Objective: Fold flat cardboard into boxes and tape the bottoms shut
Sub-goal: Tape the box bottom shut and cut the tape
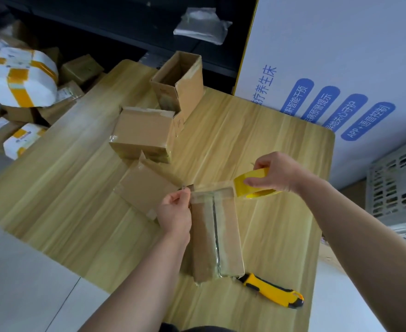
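Observation:
A folded cardboard box (225, 231) stands bottom-up on the wooden table (60, 195), with clear tape along its centre seam. My right hand (275, 172) grips a yellow tape roll (252, 184) just beyond the box's far right corner. My left hand (175, 212) pinches the free end of the tape strip (209, 190) at the far left corner. The strip is stretched between both hands across the box's far edge. A flat cardboard piece (144, 190) lies to the left of the box.
A yellow utility knife (271, 291) lies by the box's near right corner. A closed box (142, 133) and an open upright box (180, 85) stand farther back on the table. Parcels (22, 77) are piled at left, a white printed board (340, 68) at right.

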`<state>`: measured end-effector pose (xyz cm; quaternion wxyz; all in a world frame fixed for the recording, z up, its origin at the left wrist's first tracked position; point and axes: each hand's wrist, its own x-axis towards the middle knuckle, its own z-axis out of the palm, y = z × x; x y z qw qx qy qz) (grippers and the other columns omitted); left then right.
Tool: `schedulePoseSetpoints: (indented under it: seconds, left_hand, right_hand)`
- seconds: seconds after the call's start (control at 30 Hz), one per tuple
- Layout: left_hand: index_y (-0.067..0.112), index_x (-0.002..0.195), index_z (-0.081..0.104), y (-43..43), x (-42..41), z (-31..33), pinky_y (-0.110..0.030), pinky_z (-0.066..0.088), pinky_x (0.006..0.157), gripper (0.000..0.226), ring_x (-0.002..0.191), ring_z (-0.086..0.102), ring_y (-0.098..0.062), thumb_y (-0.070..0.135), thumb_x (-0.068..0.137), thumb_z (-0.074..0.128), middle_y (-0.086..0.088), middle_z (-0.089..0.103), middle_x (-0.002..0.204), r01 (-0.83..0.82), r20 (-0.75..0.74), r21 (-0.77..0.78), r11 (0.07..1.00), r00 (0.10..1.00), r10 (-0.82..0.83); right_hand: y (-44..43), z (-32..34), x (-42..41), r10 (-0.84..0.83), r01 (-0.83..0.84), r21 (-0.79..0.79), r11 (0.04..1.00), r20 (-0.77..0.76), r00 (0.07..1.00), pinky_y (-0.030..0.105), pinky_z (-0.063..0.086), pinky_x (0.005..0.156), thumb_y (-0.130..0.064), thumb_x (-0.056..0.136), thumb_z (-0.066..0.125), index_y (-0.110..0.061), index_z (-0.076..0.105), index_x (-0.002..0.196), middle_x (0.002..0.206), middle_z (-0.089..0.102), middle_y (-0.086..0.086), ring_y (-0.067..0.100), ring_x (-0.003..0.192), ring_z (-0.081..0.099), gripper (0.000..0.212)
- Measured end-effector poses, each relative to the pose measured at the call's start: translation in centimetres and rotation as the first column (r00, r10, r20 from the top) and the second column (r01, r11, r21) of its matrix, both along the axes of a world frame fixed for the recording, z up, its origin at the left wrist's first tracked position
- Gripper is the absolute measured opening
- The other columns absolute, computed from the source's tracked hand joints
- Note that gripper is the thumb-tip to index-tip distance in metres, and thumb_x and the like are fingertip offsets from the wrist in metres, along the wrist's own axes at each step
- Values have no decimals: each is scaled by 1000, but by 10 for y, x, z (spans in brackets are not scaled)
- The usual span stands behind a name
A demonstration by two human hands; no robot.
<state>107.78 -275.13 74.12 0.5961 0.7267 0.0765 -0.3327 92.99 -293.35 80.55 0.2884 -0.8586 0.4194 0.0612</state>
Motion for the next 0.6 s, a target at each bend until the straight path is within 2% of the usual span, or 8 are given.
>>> schedulePoseSetpoints:
  seconds: [0.13, 0.23, 0.33, 0.4, 0.47, 0.53, 0.6]
  left_hand:
    - [18, 78, 61, -3, 1, -7, -22, 46, 67, 14, 72, 61, -9, 24, 88, 69, 3, 66, 80, 23, 80, 42, 999, 996, -27]
    - [22, 78, 60, -3, 2, -11, -24, 44, 71, 13, 80, 62, -15, 25, 89, 67, 2, 67, 84, 80, 187, 87, 993, 978, -95]
    - [16, 91, 59, -3, -1, -10, -19, 38, 71, 12, 81, 58, -14, 27, 91, 63, 6, 62, 85, 146, 293, 149, 978, 938, -185]
    - [17, 101, 53, -3, -4, -8, -10, 35, 62, 14, 77, 55, -9, 27, 94, 59, 11, 56, 84, 162, 320, 163, 973, 925, -207]
    - [19, 107, 48, -3, -5, -7, -6, 36, 56, 13, 73, 53, -4, 22, 96, 55, 12, 53, 84, 162, 295, 164, 973, 933, -205]
    - [18, 103, 51, -7, -2, -8, -15, 37, 62, 8, 77, 55, -15, 14, 97, 50, 7, 56, 87, 193, 277, 193, 962, 930, -242]
    - [18, 95, 57, -10, 3, -9, -25, 38, 69, 19, 85, 58, -23, 4, 93, 45, 2, 60, 94, 233, 277, 244, 941, 914, -298]
  right_hand:
    - [2, -10, -4, -15, 14, 32, 999, 3, 1000, 33, 53, 63, -53, 68, 75, -21, 65, 74, 76, 64, 2, 16, 72, 61, 34]
    - [6, -18, -7, -39, 38, 47, 998, 22, 999, 28, 48, 57, -49, 70, 76, -19, 65, 74, 70, 60, 0, 14, 67, 57, 32]
    - [11, -30, -11, -87, 82, 95, 992, 45, 995, 22, 41, 52, -45, 74, 74, -16, 65, 72, 63, 53, -3, 11, 60, 51, 31]
    - [14, -38, -13, -129, 120, 136, 984, 63, 990, 24, 40, 52, -44, 76, 73, -14, 65, 71, 60, 51, -3, 11, 57, 49, 32]
    - [16, -43, -15, -174, 159, 165, 973, 81, 981, 27, 42, 55, -43, 77, 74, -13, 66, 72, 61, 51, -2, 12, 58, 50, 31]
    - [18, -45, -16, -197, 178, 182, 967, 93, 976, 27, 43, 56, -43, 78, 74, -14, 66, 73, 62, 53, -2, 12, 59, 51, 30]
    - [20, -44, -16, -213, 191, 192, 963, 106, 971, 26, 44, 55, -43, 77, 74, -14, 67, 73, 63, 54, -2, 12, 59, 52, 30]
